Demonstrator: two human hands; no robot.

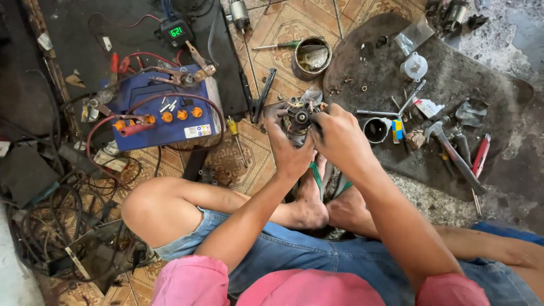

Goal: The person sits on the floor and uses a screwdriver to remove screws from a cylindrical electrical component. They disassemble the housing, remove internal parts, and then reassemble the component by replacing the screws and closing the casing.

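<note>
Motor (pixel 298 120), a small dark unit with copper windings showing, sits held up between both hands above the person's bare feet. Left hand (pixel 288 150) cups it from below and the side, fingers curled around its body. Right hand (pixel 338 136) clamps its right edge, fingertips pressed onto the top by the hub. Blue battery (pixel 164 110) with red leads lies well to the left on the tiled floor. Tin can (pixel 311 56) stands behind, and pliers (pixel 453 153) lie on the dark mat (pixel 481 85) to the right.
</note>
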